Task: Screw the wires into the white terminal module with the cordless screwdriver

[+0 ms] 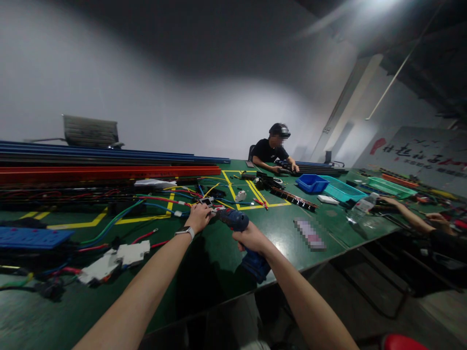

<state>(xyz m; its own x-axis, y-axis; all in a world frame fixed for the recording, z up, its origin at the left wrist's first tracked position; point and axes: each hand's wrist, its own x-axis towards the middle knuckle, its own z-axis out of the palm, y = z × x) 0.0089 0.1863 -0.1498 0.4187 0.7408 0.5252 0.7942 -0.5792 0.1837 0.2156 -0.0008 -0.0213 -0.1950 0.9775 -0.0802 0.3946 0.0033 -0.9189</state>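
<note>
My right hand (251,238) is wrapped round the grip of a blue cordless drill (233,218). The drill lies nearly level, its nose pointing left toward my left hand (200,216). With bent fingers, that hand grips a small dark part (206,201) at the end of some cables; its exact kind is hidden by the fingers. The drill's tip meets the area beside my left fingertips, and I cannot tell whether it touches the part. Red, blue and green cables (160,198) run in from the left. A white connector block (241,196) sits just beyond the drill.
Orange channels (109,173) and a blue power strip (36,238) lie at left, with white plastic modules (113,260) nearer. Blue bin (312,183), turquoise tray (343,189), bottle (362,208) and a blurred-out flat item (309,233) are at right. A co-worker (272,150) sits opposite; another's arms (408,214) reach in.
</note>
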